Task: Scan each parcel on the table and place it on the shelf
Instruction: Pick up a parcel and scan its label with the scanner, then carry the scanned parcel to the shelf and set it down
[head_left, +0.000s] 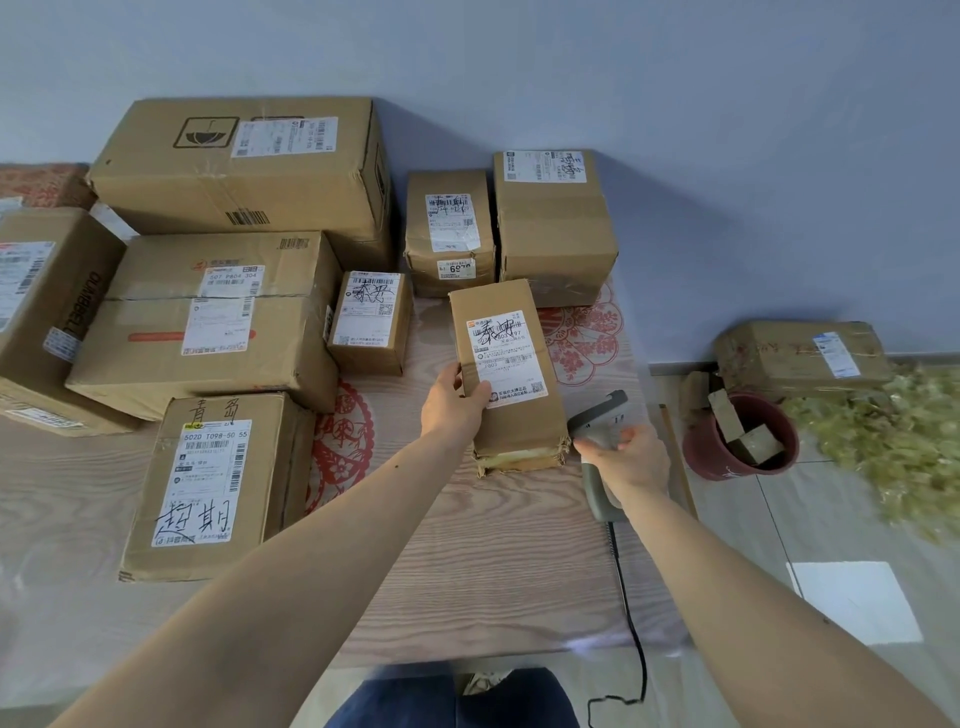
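Observation:
A tall narrow cardboard parcel (511, 384) with a white shipping label lies tilted up at mid-table. My left hand (451, 402) grips its lower left edge, thumb on the front face. To its right, my right hand (628, 460) holds a grey barcode scanner (597, 447) by the handle, with the scanner's head beside the parcel's lower right corner. The scanner's black cable (626, 613) runs down off the table's front edge. Several other labelled parcels stand on the wooden table (493, 561).
Large boxes (234, 171) crowd the left and back of the table, with two smaller ones (449, 231) against the wall. A parcel (213, 483) sits near my left forearm. On the floor at right are a red pot (737, 441), a box (802, 356) and loose packing filler (893, 441).

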